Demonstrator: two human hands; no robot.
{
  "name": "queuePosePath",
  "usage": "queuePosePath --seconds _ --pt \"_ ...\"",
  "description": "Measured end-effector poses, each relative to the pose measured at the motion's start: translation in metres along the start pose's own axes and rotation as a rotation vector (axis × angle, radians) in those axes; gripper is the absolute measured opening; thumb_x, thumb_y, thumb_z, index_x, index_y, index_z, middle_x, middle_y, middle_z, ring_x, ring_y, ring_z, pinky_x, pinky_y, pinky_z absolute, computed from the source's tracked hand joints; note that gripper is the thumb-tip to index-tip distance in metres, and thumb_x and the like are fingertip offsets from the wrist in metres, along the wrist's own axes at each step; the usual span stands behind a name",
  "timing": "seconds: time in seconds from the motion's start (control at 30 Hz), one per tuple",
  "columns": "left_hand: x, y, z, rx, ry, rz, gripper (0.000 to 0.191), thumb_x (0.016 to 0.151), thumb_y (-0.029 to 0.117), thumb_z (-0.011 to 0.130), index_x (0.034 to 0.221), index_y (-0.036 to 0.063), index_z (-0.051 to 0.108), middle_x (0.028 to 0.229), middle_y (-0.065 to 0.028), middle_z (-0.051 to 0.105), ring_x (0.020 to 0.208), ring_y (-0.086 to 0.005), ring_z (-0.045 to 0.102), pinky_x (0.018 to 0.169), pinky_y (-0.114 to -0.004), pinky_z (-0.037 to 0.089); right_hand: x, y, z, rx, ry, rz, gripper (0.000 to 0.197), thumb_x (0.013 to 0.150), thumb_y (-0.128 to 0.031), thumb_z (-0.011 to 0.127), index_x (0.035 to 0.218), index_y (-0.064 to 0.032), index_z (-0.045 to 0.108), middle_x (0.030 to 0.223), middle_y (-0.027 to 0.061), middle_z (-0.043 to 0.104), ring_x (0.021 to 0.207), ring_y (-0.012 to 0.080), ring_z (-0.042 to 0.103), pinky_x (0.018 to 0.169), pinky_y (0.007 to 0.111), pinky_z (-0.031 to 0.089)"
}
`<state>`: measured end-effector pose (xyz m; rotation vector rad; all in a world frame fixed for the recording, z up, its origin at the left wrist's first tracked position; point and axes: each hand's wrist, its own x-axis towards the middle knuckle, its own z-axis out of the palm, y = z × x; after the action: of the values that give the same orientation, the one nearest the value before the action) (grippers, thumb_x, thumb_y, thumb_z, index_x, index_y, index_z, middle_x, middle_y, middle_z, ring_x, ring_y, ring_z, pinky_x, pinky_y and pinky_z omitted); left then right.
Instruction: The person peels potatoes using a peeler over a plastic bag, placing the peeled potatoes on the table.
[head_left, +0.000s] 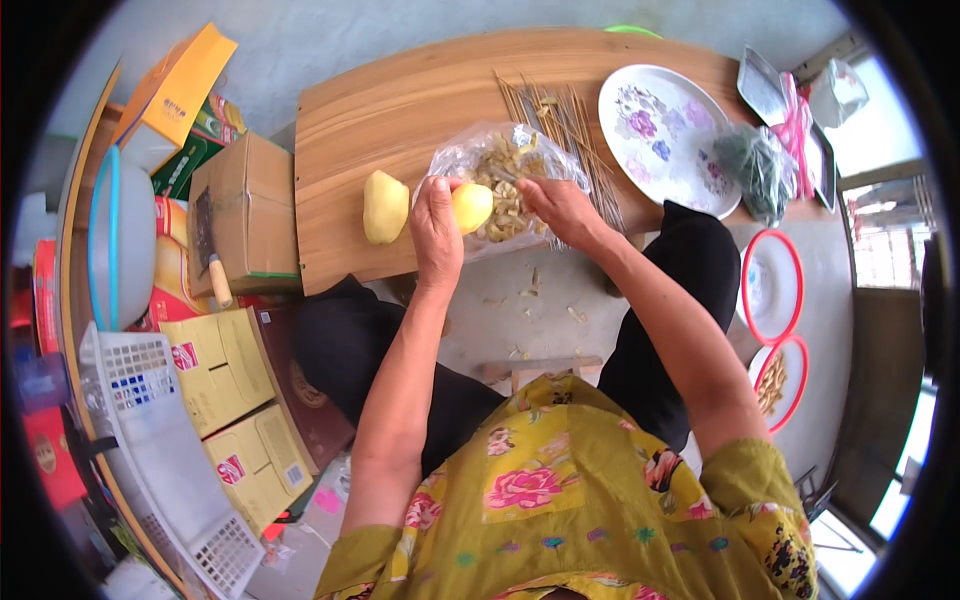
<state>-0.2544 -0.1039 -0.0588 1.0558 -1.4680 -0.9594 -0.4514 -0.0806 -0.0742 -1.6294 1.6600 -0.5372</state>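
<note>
My left hand (437, 232) grips a peeled yellow potato (474, 208) above the front edge of the wooden table (360, 97). In my right hand (561, 208) is a slim tool (501, 174), mostly hidden by the fingers; whether it is a knife or a peeler I cannot tell. Beneath and between both hands spreads a clear plastic bag (450, 146) with many potato peelings (504, 217) in it. Another peeled potato (386, 208) lies on the table, left of my left hand.
Thin skewers (577, 127) lie behind the bag. Right of them is a floral oval tray (637, 90), with a bagged dark green item (757, 169) at its edge. A cardboard box (255, 202) and a wooden-handled tool (219, 279) stand left. Red-rimmed basins (799, 300) sit lower right.
</note>
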Motion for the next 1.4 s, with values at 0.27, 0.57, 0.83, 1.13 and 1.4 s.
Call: queuePosePath --seconds 0.27,0.57,0.83,1.13,1.4 --pt "-0.001 -0.005 -0.002 -0.743 -0.135 -0.686 0.048 0.097 0.053 0.041 0.099 0.0071 0.051 0.078 -0.0068 0.060 0.055 -0.0171 0.055 0.040 -0.024 0.034 -0.022 -0.032 0.002 -0.017 0.185 -0.279 0.041 0.099 -0.042 0.042 0.089 -0.0047 0.056 0.078 0.0208 0.062 0.077 0.0439 0.058 0.066 0.049 0.045" --pt "-0.004 0.010 -0.002 -0.775 -0.169 -0.711 0.044 0.097 0.051 0.044 0.095 0.0089 0.056 0.076 -0.0091 0.061 0.052 -0.0187 0.054 0.040 -0.023 0.033 0.012 0.008 0.007 0.031 0.140 0.013 0.052 0.098 -0.050 0.039 0.089 -0.0038 0.061 0.075 0.0190 0.064 0.076 0.0419 0.060 0.068 0.048 0.046" --pt "-0.005 -0.012 -0.001 -0.823 -0.097 -0.891 0.053 0.096 0.059 0.039 0.105 0.0095 0.056 0.084 -0.0069 0.063 0.072 -0.0178 0.058 0.050 -0.025 0.039 -0.018 -0.034 0.013 -0.094 0.182 -0.388 0.038 0.098 -0.041 0.043 0.088 -0.0069 0.055 0.075 0.0172 0.063 0.072 0.0392 0.061 0.063 0.046 0.048" --pt "-0.004 -0.006 -0.002 -0.753 -0.149 -0.851 0.049 0.096 0.055 0.043 0.093 0.0090 0.058 0.076 -0.0057 0.060 0.059 -0.0173 0.056 0.042 -0.023 0.037 0.008 -0.005 0.000 -0.102 0.202 -0.071 0.045 0.098 -0.045 0.040 0.088 -0.0052 0.058 0.072 0.0209 0.061 0.076 0.0437 0.060 0.068 0.051 0.047" --pt "-0.004 -0.017 0.000 -0.767 -0.061 -0.953 0.050 0.095 0.058 0.042 0.101 0.0108 0.057 0.080 -0.0061 0.063 0.068 -0.0168 0.058 0.050 -0.028 0.042 -0.017 -0.038 0.006 -0.064 0.134 -0.313 0.040 0.099 -0.042 0.040 0.090 -0.0079 0.059 0.077 0.0178 0.063 0.076 0.0410 0.060 0.067 0.047 0.047"
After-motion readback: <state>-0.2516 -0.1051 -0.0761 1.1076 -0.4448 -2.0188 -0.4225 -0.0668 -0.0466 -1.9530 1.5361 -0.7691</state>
